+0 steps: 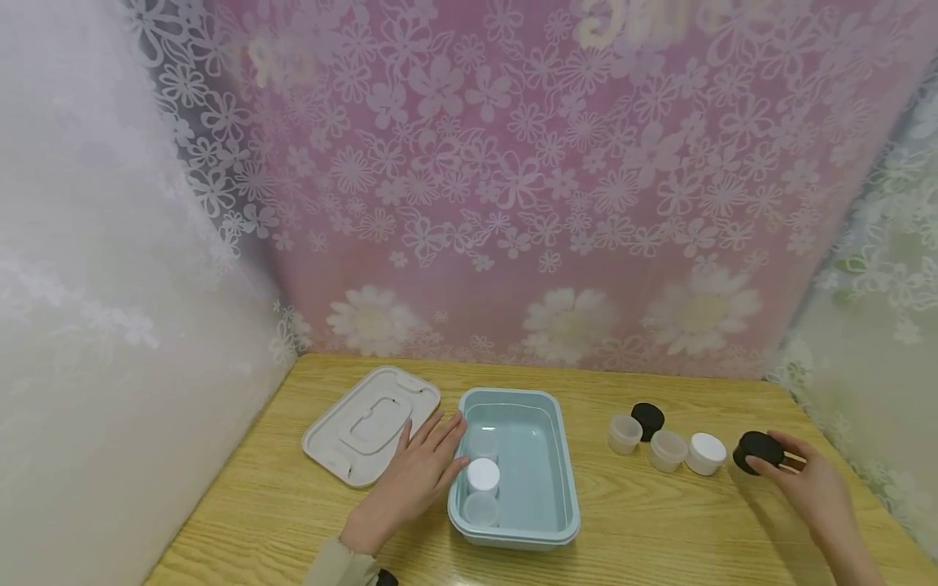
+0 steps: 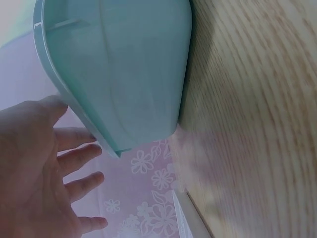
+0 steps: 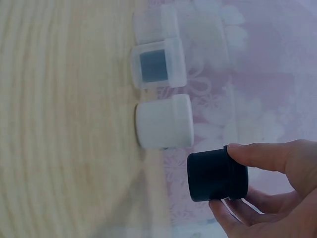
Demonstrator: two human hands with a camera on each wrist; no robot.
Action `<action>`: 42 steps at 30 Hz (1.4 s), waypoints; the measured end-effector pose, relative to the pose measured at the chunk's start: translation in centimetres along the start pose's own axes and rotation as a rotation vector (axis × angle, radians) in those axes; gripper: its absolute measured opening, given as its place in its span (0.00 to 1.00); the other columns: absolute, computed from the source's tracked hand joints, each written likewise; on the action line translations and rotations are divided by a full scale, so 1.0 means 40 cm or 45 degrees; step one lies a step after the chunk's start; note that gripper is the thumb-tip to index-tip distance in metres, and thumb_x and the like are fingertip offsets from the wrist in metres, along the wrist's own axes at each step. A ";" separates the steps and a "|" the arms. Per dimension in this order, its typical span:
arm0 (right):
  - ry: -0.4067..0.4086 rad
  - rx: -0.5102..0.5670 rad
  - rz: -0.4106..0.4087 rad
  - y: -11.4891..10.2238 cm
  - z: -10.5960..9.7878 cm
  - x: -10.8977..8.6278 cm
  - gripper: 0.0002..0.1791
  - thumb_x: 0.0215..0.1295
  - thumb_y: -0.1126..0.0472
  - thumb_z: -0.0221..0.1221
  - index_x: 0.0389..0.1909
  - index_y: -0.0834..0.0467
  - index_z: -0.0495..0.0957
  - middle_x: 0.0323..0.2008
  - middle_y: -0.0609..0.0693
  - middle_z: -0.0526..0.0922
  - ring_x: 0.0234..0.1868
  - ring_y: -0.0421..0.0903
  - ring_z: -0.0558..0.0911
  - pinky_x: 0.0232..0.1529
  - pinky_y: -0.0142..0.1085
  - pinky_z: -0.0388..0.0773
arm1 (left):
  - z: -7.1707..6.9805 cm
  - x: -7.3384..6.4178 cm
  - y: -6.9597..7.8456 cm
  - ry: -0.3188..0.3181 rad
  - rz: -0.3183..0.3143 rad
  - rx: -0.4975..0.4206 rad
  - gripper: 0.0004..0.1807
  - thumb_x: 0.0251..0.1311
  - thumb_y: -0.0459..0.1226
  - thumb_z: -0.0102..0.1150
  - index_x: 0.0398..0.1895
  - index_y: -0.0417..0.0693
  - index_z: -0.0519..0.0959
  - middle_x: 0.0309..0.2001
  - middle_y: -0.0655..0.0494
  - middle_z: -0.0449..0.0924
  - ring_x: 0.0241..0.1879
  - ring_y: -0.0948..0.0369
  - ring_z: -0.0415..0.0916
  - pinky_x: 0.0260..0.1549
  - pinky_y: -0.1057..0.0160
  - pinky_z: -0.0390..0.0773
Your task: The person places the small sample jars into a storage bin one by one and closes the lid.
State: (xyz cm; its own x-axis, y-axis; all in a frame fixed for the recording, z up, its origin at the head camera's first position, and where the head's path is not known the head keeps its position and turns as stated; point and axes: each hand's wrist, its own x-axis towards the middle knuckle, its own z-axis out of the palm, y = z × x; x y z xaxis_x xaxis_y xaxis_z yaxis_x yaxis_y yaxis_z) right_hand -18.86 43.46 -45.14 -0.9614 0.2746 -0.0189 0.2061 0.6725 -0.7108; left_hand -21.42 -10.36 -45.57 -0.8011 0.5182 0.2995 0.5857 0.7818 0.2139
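My left hand [image 1: 421, 468] rests with extended fingers at the left rim of a light blue plastic tub [image 1: 569, 488]. Up close in the left wrist view, the thumb and index fingertip meet the tub's rim. Along the tub's left side stand a white-lidded jar [image 1: 483, 475] and two translucent jars, one behind it [image 1: 484, 443] and one in front [image 1: 481, 511]. At the far right, my right hand [image 1: 813, 480] grips a black jar [image 3: 213, 176] between thumb and fingers, raised off the table.
Left of the tub lies a pale grey lid [image 1: 370, 427]. Between the tub and my right hand stand a white jar [image 1: 706, 453], two translucent jars, one nearer [image 1: 668, 452] and one farther left [image 1: 624, 435], and another black jar [image 1: 648, 419]. Patterned curtains [image 1: 513, 203] border the wooden table [image 1: 242, 505].
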 end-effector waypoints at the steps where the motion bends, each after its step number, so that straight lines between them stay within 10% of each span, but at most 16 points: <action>1: 0.025 -0.001 -0.022 -0.008 0.000 -0.001 0.46 0.74 0.45 0.59 0.75 0.74 0.53 0.67 0.82 0.57 0.62 0.77 0.67 0.32 0.30 0.81 | 0.000 0.000 0.001 0.007 -0.002 0.017 0.31 0.79 0.52 0.44 0.77 0.47 0.65 0.76 0.51 0.63 0.78 0.46 0.52 0.70 0.30 0.52; 8: 0.132 -0.050 -0.187 -0.069 0.000 -0.003 0.43 0.71 0.47 0.63 0.72 0.74 0.59 0.62 0.81 0.65 0.40 0.51 0.85 0.28 0.25 0.79 | 0.003 0.000 0.009 0.019 -0.028 0.099 0.31 0.78 0.51 0.45 0.76 0.45 0.66 0.75 0.51 0.64 0.77 0.47 0.54 0.70 0.31 0.54; 14: 0.157 -0.059 -0.286 -0.144 0.019 -0.014 0.42 0.71 0.49 0.64 0.73 0.73 0.61 0.61 0.82 0.67 0.55 0.77 0.76 0.29 0.26 0.80 | 0.006 -0.002 0.011 0.041 -0.003 0.146 0.30 0.79 0.51 0.44 0.75 0.45 0.67 0.74 0.50 0.66 0.75 0.47 0.58 0.70 0.33 0.56; 26: 0.024 0.047 -0.429 -0.316 0.102 -0.021 0.40 0.71 0.51 0.64 0.74 0.69 0.61 0.65 0.76 0.66 0.60 0.75 0.73 0.52 0.60 0.79 | 0.005 0.004 0.011 -0.003 -0.008 0.135 0.30 0.80 0.51 0.42 0.77 0.45 0.65 0.75 0.50 0.64 0.75 0.48 0.59 0.71 0.34 0.55; 42: -0.018 0.179 -0.680 -0.458 0.230 -0.014 0.33 0.65 0.62 0.69 0.69 0.66 0.70 0.64 0.68 0.72 0.59 0.66 0.78 0.56 0.53 0.80 | 0.006 0.003 0.014 0.014 -0.001 0.132 0.30 0.79 0.49 0.44 0.76 0.45 0.65 0.75 0.49 0.65 0.75 0.48 0.59 0.70 0.34 0.56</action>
State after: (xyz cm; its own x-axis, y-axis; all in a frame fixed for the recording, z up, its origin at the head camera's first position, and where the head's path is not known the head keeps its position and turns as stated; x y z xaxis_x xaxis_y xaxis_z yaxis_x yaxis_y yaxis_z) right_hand -23.76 24.66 -38.57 -0.9282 -0.0896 0.3611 -0.3363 0.6175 -0.7110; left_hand -21.20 -9.78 -45.64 -0.7999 0.5141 0.3096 0.5685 0.8143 0.1167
